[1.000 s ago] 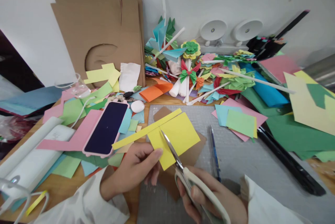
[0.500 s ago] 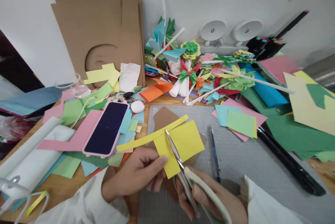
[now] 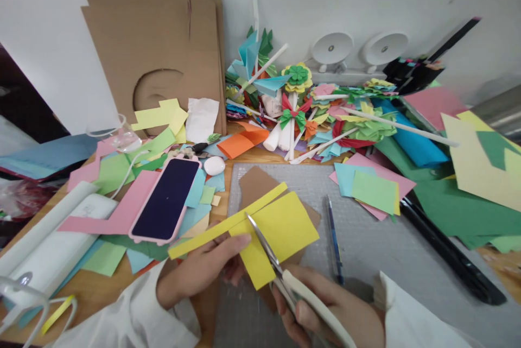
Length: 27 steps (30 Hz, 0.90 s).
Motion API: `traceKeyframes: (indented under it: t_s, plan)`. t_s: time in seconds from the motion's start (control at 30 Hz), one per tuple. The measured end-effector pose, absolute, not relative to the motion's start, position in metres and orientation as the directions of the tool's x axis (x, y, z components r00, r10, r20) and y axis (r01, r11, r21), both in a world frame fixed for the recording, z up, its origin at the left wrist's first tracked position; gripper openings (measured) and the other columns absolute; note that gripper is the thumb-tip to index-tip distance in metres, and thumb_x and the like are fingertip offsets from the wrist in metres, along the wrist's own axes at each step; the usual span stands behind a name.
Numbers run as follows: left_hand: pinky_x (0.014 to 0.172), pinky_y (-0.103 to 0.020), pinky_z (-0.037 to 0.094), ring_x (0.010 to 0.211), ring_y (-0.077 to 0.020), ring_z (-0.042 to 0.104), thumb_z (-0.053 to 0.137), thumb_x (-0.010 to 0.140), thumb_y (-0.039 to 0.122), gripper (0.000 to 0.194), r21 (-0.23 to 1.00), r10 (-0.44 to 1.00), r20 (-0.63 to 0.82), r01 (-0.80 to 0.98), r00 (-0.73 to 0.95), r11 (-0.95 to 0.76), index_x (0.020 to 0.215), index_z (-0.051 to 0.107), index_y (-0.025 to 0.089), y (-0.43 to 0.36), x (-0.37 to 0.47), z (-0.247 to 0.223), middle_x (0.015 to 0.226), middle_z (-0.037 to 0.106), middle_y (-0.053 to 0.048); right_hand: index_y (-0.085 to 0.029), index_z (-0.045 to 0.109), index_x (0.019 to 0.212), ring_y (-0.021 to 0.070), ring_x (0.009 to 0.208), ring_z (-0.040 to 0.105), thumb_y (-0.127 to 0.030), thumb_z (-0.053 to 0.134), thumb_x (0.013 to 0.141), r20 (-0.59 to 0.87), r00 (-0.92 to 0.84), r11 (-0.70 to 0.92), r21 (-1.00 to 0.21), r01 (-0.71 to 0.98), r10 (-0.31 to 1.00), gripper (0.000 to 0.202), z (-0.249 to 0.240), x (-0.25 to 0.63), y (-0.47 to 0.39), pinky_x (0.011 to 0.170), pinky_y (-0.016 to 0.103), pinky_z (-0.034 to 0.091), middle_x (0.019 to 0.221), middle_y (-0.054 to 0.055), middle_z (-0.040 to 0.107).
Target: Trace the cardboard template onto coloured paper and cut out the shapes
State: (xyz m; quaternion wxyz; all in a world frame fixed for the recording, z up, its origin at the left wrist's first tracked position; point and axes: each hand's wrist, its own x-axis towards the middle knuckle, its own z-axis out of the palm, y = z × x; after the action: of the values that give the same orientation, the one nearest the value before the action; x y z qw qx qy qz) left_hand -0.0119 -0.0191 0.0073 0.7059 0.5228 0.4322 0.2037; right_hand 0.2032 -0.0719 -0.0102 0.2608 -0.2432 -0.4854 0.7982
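Note:
My left hand (image 3: 205, 264) pinches a yellow sheet of paper (image 3: 291, 223) between thumb and fingers. Along the sheet's upper edge lies a narrow yellow paper strip (image 3: 217, 230), its left end reaching over my left hand; I cannot tell whether the two are still joined. In my right hand (image 3: 331, 299) is a pair of scissors (image 3: 265, 245) with pale handles. Its blades lie across the sheet, close together, the tip near the strip. Beneath is a brown paper piece (image 3: 254, 179) on a grey cutting mat (image 3: 366, 255), partly hidden by the yellow sheet and hands.
Right of the hands lie a blue pen (image 3: 334, 239) and a long black tool (image 3: 451, 253). A phone (image 3: 166, 200) rests on coloured paper scraps at left. Paper flowers (image 3: 297, 76) are heaped at the back, beside upright cardboard (image 3: 163, 33).
The yellow sheet has tilted and its near corner has moved down. The strip has shifted left and down, and the scissors' tip has moved left and slightly down.

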Motion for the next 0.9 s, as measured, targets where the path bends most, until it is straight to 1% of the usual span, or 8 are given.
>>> traceKeyframes:
  t_s: [0.07, 0.17, 0.33, 0.47, 0.57, 0.63, 0.8, 0.9]
  plan:
    - [0.041, -0.019, 0.03, 0.037, -0.0071, 0.041, 0.046, 0.086, 0.065, 0.062, 0.924, 0.758, -0.377, 0.166, 0.533, 0.343, 0.049, 0.052, 0.015, -0.018, -0.014, 0.005, 0.04, 0.046, 0.001, -0.018, 0.043, 0.085, 0.005, 0.047, 0.039, -0.067, 0.046, 0.088, -0.124, -0.753, -0.388, -0.903, -0.184, 0.646, 0.049, -0.011, 0.204, -0.072, 0.043, 0.018, 0.028, 0.061, -0.003, 0.046]
    - [0.038, -0.019, 0.028, 0.034, -0.007, 0.039, 0.044, 0.089, 0.062, 0.06, 0.922, 0.736, -0.377, 0.156, 0.562, 0.354, 0.054, 0.057, 0.014, -0.018, -0.015, 0.004, 0.037, 0.046, 0.001, -0.017, 0.044, 0.086, 0.0054, 0.048, 0.04, -0.067, 0.045, 0.088, -0.101, -0.754, -0.384, -0.899, -0.209, 0.649, 0.049, -0.013, 0.204, -0.073, 0.044, 0.018, 0.029, 0.062, -0.002, 0.048]
    - [0.035, -0.017, 0.027, 0.03, -0.0056, 0.037, 0.047, 0.088, 0.061, 0.057, 0.897, 0.719, -0.407, 0.1, 0.563, 0.43, 0.059, 0.061, 0.013, -0.018, -0.015, 0.002, 0.036, 0.048, 0.002, -0.018, 0.045, 0.088, 0.0057, 0.047, 0.04, -0.068, 0.048, 0.086, -0.133, -0.748, -0.42, -0.884, -0.208, 0.65, 0.05, -0.015, 0.203, -0.074, 0.043, 0.018, 0.028, 0.062, -0.003, 0.047]
    - [0.032, -0.017, 0.025, 0.03, -0.0056, 0.04, 0.053, 0.086, 0.059, 0.055, 0.88, 0.715, -0.413, 0.045, 0.565, 0.473, 0.06, 0.062, 0.012, -0.018, -0.015, 0.001, 0.041, 0.053, 0.0, -0.018, 0.045, 0.089, 0.0055, 0.046, 0.039, -0.066, 0.047, 0.088, -0.125, -0.745, -0.427, -0.875, -0.228, 0.655, 0.048, -0.015, 0.202, -0.074, 0.043, 0.018, 0.029, 0.064, -0.003, 0.047]
    - [0.032, -0.016, 0.025, 0.031, -0.0052, 0.041, 0.054, 0.086, 0.058, 0.055, 0.88, 0.719, -0.409, 0.035, 0.561, 0.473, 0.059, 0.062, 0.011, -0.019, -0.015, 0.001, 0.042, 0.053, -0.001, -0.018, 0.045, 0.089, 0.0042, 0.045, 0.04, -0.066, 0.049, 0.087, -0.122, -0.742, -0.446, -0.858, -0.256, 0.66, 0.048, -0.017, 0.201, -0.076, 0.04, 0.017, 0.028, 0.068, -0.003, 0.046]
    - [0.032, -0.016, 0.024, 0.031, -0.0051, 0.041, 0.054, 0.086, 0.059, 0.055, 0.879, 0.722, -0.411, 0.032, 0.556, 0.476, 0.059, 0.061, 0.011, -0.019, -0.015, 0.002, 0.041, 0.052, 0.0, -0.018, 0.045, 0.088, 0.0037, 0.043, 0.039, -0.067, 0.049, 0.086, -0.148, -0.741, -0.467, -0.851, -0.243, 0.655, 0.049, -0.017, 0.2, -0.077, 0.039, 0.016, 0.028, 0.066, -0.003, 0.046]
    - [0.033, -0.016, 0.026, 0.03, -0.005, 0.04, 0.052, 0.087, 0.058, 0.055, 0.889, 0.731, -0.405, 0.051, 0.55, 0.455, 0.059, 0.062, 0.011, -0.02, -0.015, 0.002, 0.04, 0.051, 0.0, -0.02, 0.044, 0.085, 0.0051, 0.04, 0.036, -0.075, 0.051, 0.08, -0.252, -0.722, -0.511, -0.844, -0.162, 0.645, 0.056, -0.011, 0.2, -0.078, 0.038, 0.018, 0.027, 0.053, -0.006, 0.045]
    - [0.033, -0.016, 0.026, 0.03, -0.0051, 0.04, 0.051, 0.087, 0.058, 0.055, 0.89, 0.735, -0.409, 0.059, 0.54, 0.452, 0.06, 0.063, 0.011, -0.019, -0.016, 0.002, 0.04, 0.052, 0.0, -0.02, 0.042, 0.083, 0.0049, 0.038, 0.035, -0.075, 0.052, 0.078, -0.293, -0.718, -0.547, -0.825, -0.144, 0.631, 0.056, -0.006, 0.199, -0.076, 0.036, 0.017, 0.025, 0.05, -0.008, 0.043]
